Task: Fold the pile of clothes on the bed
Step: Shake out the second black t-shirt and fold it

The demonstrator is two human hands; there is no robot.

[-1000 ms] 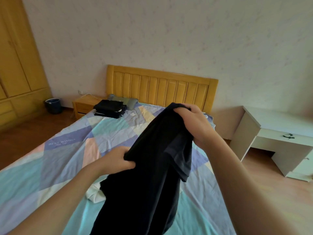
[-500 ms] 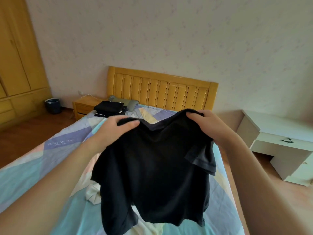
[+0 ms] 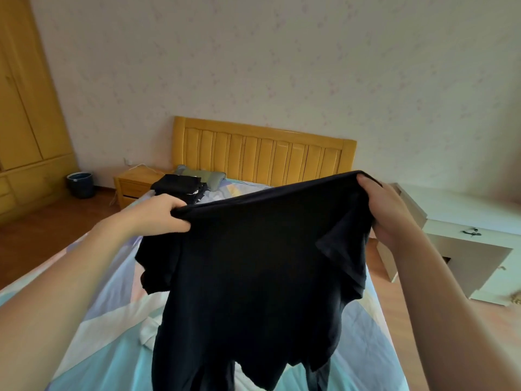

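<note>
A black T-shirt (image 3: 253,266) hangs stretched out in the air above the bed (image 3: 107,320). My left hand (image 3: 160,215) grips its top edge at the left, and my right hand (image 3: 386,213) grips the top edge at the right. The shirt's body and sleeves hang down between my arms. Under the shirt a white garment (image 3: 148,331) lies crumpled on the patchwork sheet, mostly hidden. A stack of folded dark clothes (image 3: 179,184) rests near the head of the bed.
The yellow wooden headboard (image 3: 262,153) stands against the far wall with a grey-green pillow (image 3: 203,176) before it. A wooden nightstand (image 3: 135,184) and a dark bin (image 3: 80,184) are at the left, a wardrobe (image 3: 25,114) far left, a white desk (image 3: 462,230) at the right.
My hands have moved apart, spreading the black T-shirt from a bunched bundle into a wide stretched sheet. The view has tilted upward a little.
</note>
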